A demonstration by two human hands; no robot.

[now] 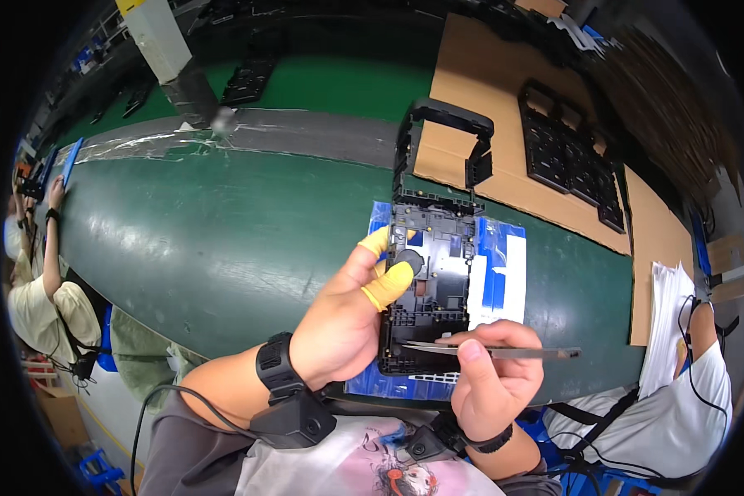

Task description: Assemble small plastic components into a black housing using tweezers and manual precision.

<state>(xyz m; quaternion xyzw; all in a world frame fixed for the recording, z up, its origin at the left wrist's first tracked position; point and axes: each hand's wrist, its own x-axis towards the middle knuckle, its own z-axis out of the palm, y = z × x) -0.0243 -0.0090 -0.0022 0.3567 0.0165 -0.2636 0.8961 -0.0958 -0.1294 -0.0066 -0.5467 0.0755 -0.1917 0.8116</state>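
At the lower centre of the frame I am watching my right hand (494, 376) pinching a pair of metal tweezers (504, 351), its grip pressed together around them, with their tips lying at the bottom edge of the black plastic frame (426, 289). Just left of it, my left hand (347, 318) is clamping that frame by its left side, thumb and forefinger in yellow finger cots (388, 283) pressing beside a small round black part (407, 262). The frame is standing near the middle of the frame, its long axis running bottom to top, its upper end pointing away from me.

I judge that the tweezer tips could slip and scratch the frame, or that the round part could pop loose if the thumb pressure eases.

Under it a blue and white tray (500, 273) is resting on the green bench (223, 240). Farther off, toward the upper right, cardboard (471, 91) is carrying more black frames (566, 153).
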